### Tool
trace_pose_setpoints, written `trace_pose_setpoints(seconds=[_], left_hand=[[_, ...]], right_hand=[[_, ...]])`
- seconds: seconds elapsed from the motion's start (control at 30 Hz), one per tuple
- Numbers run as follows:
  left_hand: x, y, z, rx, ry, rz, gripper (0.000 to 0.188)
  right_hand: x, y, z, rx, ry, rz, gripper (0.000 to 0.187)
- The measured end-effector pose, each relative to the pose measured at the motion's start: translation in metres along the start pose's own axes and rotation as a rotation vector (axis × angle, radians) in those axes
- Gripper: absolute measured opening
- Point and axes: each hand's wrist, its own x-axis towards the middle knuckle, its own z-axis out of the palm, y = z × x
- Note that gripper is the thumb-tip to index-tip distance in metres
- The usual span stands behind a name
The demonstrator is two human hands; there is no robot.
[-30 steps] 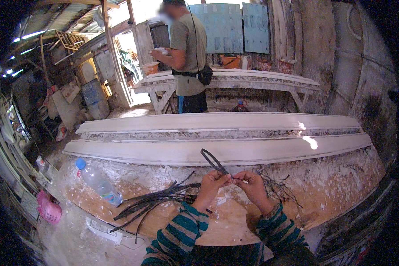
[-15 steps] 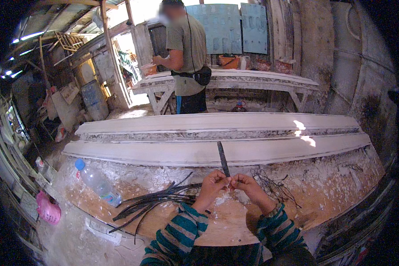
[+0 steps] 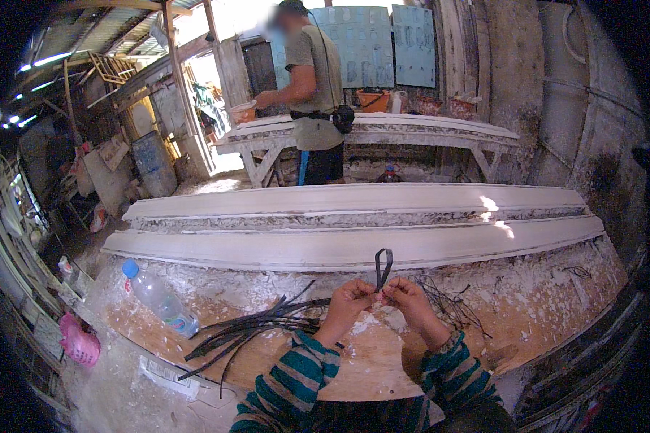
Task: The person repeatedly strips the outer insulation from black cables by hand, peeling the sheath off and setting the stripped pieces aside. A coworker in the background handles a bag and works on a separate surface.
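Note:
My left hand [image 3: 345, 306] and my right hand [image 3: 416, 310] meet over the near side of the worktable, fingertips pinched together. Between them they hold a black flat strip [image 3: 378, 268], bent into a narrow loop that stands up above the fingers. Its lower ends are hidden in my grip. Just left of my left hand lies a bundle of long black strips [image 3: 256, 323], some hanging over the table's near edge. Thin dark strands [image 3: 455, 309] are spread beside my right hand.
Two long white moulded pieces [image 3: 354, 242] stretch across the far part of the worktable [image 3: 354, 379]. A clear plastic bottle with a blue cap [image 3: 152, 292] lies at left. Beyond, a person [image 3: 314, 79] stands at a second bench [image 3: 426, 133], near orange tubs [image 3: 373, 99].
The black strip, straight and upright before, is now bent over into a loop. My hands have stayed nearly in place. The person behind has shifted slightly right and leans toward the tub.

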Motion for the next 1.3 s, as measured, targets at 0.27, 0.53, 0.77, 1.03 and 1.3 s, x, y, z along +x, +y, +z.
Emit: trace_pose_setpoints(seconds=[0.27, 0.53, 0.77, 1.03, 1.3], left_hand=[[0.000, 0.002, -0.001, -0.162, 0.005, -0.120, 0.012], [0.000, 0.001, -0.002, -0.400, -0.020, -0.254, 0.007], [0.005, -0.003, -0.021, -0.479, -0.227, -0.328, 0.014], [0.005, -0.004, -0.021, -0.327, -0.200, -0.269, 0.017], [0.003, 0.006, -0.007, 0.052, -0.072, 0.072, 0.015]], right_hand=[[-0.006, -0.006, 0.008, -0.496, 0.115, -0.397, 0.007], [-0.016, -0.016, 0.013, -1.145, 0.141, -1.018, 0.015], [-0.018, -0.018, 0.018, -1.087, -0.093, -0.942, 0.023], [-0.019, -0.020, 0.016, -0.982, -0.080, -0.829, 0.019], [-0.016, -0.016, 0.014, -0.980, 0.038, -0.802, 0.010]])
